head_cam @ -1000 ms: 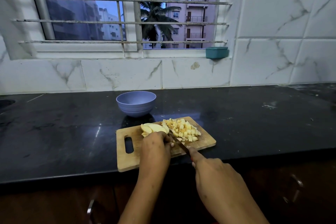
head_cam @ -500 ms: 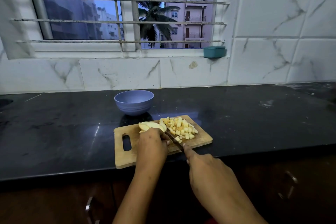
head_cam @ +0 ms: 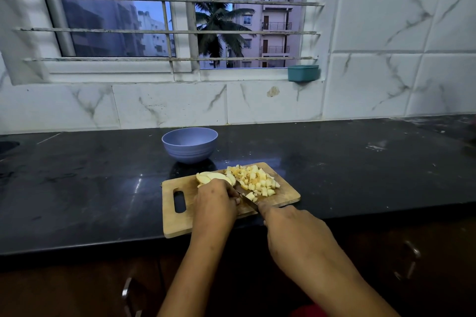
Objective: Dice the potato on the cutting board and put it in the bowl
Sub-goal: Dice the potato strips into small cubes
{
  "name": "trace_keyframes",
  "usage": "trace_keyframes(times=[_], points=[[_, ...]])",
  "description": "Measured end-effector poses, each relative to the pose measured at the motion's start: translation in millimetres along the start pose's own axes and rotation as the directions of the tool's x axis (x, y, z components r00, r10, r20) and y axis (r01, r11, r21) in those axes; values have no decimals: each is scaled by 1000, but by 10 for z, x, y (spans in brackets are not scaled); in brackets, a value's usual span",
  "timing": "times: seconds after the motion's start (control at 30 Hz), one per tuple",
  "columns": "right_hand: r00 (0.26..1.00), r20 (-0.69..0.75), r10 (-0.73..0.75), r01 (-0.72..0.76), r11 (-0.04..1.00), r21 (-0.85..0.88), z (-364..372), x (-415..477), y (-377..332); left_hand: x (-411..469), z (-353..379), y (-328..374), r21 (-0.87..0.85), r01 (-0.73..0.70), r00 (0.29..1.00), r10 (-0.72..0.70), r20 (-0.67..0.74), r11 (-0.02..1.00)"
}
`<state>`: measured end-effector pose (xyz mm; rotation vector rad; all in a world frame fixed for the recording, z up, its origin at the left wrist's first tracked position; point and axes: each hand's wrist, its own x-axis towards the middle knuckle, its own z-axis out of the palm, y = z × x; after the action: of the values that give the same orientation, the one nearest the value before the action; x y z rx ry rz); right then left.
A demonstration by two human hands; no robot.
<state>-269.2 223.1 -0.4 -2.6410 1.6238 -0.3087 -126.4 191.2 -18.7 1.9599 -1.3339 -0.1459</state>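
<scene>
Hardly anything has shifted since half a second ago: both hands keep their places over the board, and the blade still sits between the two heaps of potato.

The left hand (head_cam: 215,203) is seen from the back, its fingers curled down over the potato slices (head_cam: 213,177) and holding them in place; the fingertips are hidden. The right hand (head_cam: 296,237) is closed round the handle of the knife (head_cam: 247,201), forefinger stretched towards the blade, which slants across the board just right of the left hand. Beyond the blade lies the diced potato (head_cam: 257,180), a loose pile of pale yellow cubes on the far right part of the wooden cutting board (head_cam: 180,224). The board's slot handle points left.

Just behind the board stands the lavender bowl (head_cam: 190,145), upright, with nothing visible inside. Both rest on a glossy black stone counter (head_cam: 90,188), smudged and dusty towards the right. White marble-veined tiles (head_cam: 386,59) cover the wall. A barred window (head_cam: 180,31) shows a palm tree and apartment blocks in dusk light, and a small teal container (head_cam: 303,73) sits on the sill's right end. Dark cabinet fronts with a metal handle (head_cam: 409,262) run below the counter.
</scene>
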Motion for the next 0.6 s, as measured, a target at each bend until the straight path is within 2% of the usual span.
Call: trace_keyframes(times=[0.2, 0.43, 0.6], points=[[996, 90, 9, -7, 1000, -22, 64, -130, 35, -26, 18, -31, -30, -16, 999, 15, -46, 999], [994, -106, 30, -27, 999, 31, 141, -67, 142, -30, 26, -38, -2, -32, 997, 32, -72, 999], [998, -63, 7, -5, 1000, 29, 131, -84, 93, -39, 52, -35, 33, -43, 995, 46, -88, 999]])
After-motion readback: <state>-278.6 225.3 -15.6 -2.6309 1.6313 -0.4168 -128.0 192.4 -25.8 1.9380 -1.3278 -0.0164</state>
